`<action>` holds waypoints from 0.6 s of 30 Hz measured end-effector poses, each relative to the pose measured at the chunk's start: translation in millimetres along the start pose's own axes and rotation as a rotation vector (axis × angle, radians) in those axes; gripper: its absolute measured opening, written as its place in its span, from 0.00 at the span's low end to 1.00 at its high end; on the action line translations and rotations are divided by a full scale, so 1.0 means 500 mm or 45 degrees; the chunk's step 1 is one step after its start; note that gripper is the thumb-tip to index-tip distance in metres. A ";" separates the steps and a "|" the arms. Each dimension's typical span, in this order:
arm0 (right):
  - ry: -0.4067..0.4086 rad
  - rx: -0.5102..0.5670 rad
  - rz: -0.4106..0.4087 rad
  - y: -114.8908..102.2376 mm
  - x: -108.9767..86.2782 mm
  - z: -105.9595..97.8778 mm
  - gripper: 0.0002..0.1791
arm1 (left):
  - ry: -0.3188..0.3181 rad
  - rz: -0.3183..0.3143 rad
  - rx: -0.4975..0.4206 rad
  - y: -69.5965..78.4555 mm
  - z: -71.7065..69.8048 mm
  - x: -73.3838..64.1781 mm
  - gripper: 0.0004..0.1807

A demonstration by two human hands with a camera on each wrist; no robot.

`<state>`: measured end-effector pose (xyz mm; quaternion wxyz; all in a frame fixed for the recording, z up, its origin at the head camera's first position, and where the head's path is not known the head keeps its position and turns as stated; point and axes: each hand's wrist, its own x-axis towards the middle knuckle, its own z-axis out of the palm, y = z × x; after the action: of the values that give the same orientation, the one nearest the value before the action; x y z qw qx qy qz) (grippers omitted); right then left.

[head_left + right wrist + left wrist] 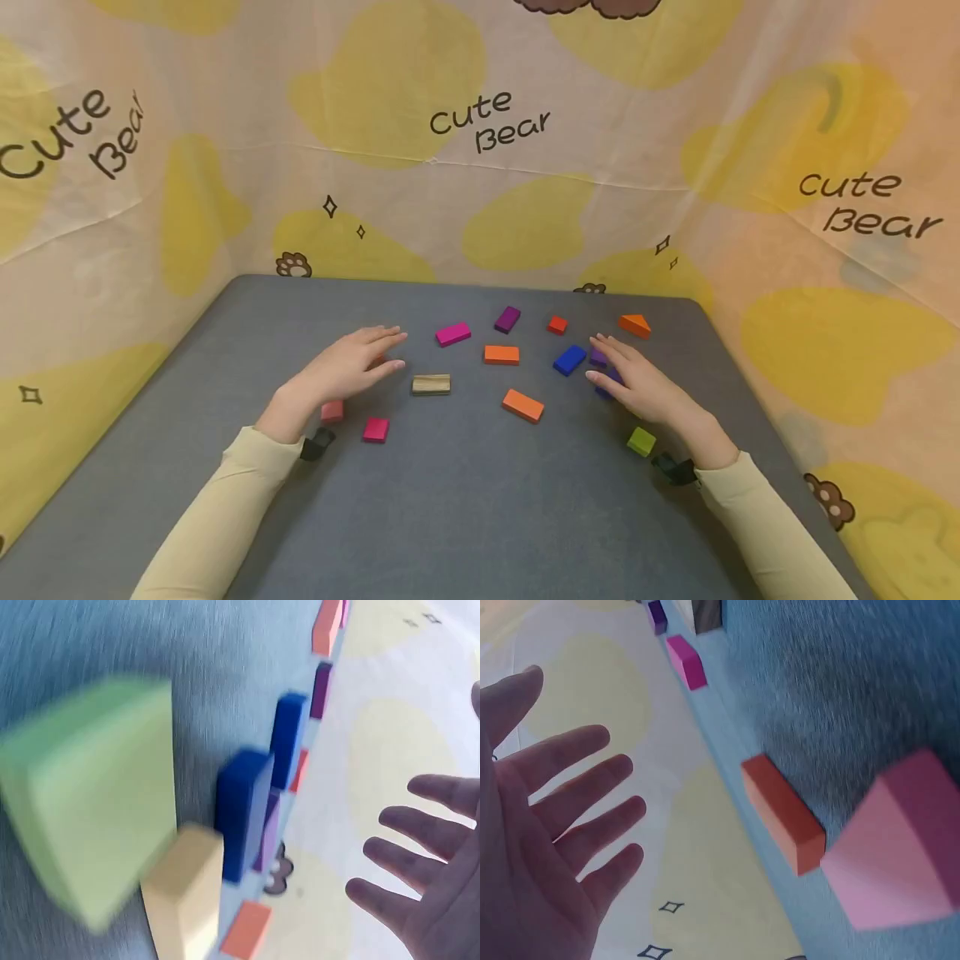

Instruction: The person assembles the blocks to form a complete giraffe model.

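Grips, two, both empty: my left hand (348, 364) and right hand (647, 385), fingers extended and loosely parted, over the grey table (420, 508). Near my left: pink block (332, 412), crimson block (376, 430), orange-red block (784, 817). Near my right: blue block (570, 360), second blue block (241, 817), violet block (597, 357), lime-green block (641, 442), tan block (184, 889). Between: wood-grain block (431, 384), orange block (501, 355), another orange block (522, 406), magenta block (453, 334). Beyond: dark-purple block (507, 319), red block (557, 325), triangular orange block (635, 326). Progress, as judged: none visibly stacked; pieces lie scattered; handling seems wholly outstanding.
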<state>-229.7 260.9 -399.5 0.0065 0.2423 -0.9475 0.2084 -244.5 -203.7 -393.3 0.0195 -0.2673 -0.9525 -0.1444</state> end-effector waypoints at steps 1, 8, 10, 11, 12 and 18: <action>0.018 0.001 -0.009 -0.003 0.002 0.007 0.37 | 0.000 0.008 -0.021 0.004 0.002 0.001 0.30; 0.083 0.022 -0.048 -0.029 0.013 0.049 0.35 | -0.016 0.048 -0.126 0.021 0.023 0.012 0.27; 0.079 0.036 -0.040 -0.036 0.017 0.058 0.35 | -0.007 0.061 -0.142 0.023 0.030 0.014 0.26; 0.075 0.046 -0.033 -0.040 0.019 0.061 0.35 | 0.000 0.065 -0.150 0.023 0.033 0.014 0.26; 0.071 0.059 -0.029 -0.043 0.022 0.064 0.35 | 0.004 0.065 -0.156 0.024 0.036 0.014 0.25; 0.041 0.098 -0.041 -0.057 0.035 0.084 0.34 | 0.018 0.093 -0.187 0.031 0.047 0.018 0.24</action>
<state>-228.2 213.8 -424.7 0.0159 0.2543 -0.9345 0.2484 -243.3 -179.7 -410.9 0.0119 -0.3016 -0.9288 -0.2150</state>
